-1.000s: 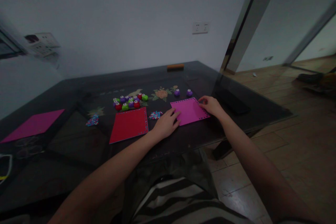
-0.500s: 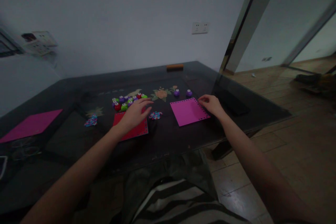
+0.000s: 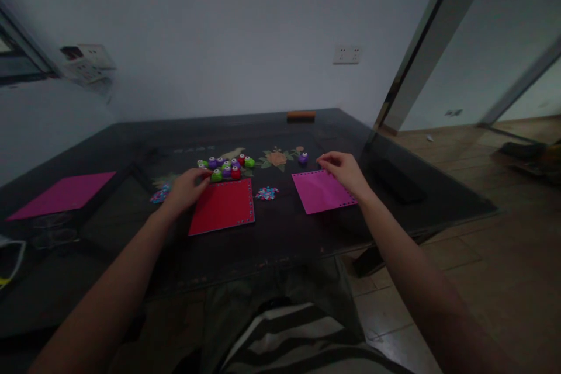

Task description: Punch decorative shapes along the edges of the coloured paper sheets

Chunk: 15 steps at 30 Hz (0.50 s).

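My left hand [image 3: 188, 188] is at the left end of a cluster of green, purple and red balls with eyes [image 3: 226, 169], its fingers curled round a red one that barely shows. Just below lies a red sheet [image 3: 224, 205] with small pieces along its edges. My right hand [image 3: 344, 170] is closed at the top right corner of a pink sheet [image 3: 323, 194]; a purple ball is mostly hidden under its fingertips. A single purple ball [image 3: 302, 158] stands to its left. Between the sheets is a pile of small blue and pink pieces [image 3: 267, 193].
Another small pile [image 3: 160, 193] lies beside my left wrist. A second pink sheet [image 3: 63, 194] is at the far left. At the back edge of the dark table [image 3: 289, 245] lies a brown cylinder [image 3: 300, 115]. A dark flat object [image 3: 397, 181] rests at the right.
My left hand has moved left, off the red sheet, to the cluster's left end. My right hand has moved up and left from the pink sheet's right edge to the right purple ball.
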Each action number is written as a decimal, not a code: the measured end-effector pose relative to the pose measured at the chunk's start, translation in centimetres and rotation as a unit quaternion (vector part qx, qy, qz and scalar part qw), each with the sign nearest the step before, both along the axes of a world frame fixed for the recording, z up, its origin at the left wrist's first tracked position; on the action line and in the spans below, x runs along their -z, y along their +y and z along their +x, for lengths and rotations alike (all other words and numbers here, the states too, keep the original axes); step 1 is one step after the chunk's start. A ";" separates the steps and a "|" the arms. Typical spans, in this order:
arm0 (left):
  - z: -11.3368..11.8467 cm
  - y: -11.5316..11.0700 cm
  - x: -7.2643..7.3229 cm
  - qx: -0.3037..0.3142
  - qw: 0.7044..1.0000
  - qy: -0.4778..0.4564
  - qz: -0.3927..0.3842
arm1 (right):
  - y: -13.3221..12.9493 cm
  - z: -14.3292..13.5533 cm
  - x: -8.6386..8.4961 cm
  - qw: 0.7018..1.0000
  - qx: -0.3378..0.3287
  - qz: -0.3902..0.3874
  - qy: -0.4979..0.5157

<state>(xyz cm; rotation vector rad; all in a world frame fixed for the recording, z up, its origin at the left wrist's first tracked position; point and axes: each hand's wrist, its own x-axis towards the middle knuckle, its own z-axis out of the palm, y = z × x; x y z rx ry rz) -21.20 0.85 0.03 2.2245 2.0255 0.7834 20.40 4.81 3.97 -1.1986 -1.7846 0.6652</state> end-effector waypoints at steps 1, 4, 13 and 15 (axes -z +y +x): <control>0.0 0.1 0.2 0.010 1.000 0.004 -0.009 | -0.2 -1.3 -0.3 1.000 -0.019 0.007 0.003; -0.2 0.3 0.6 0.027 0.999 0.016 -0.030 | -0.8 -5.9 -1.0 0.995 -0.091 0.018 -0.026; -0.3 -0.5 -0.1 0.030 0.997 0.033 -0.069 | 0.5 -17.0 -0.9 0.937 -0.150 0.038 -0.314; -0.3 -0.7 -0.3 0.036 0.995 0.043 -0.084 | 1.2 -17.7 -0.2 0.936 -0.112 0.028 -0.333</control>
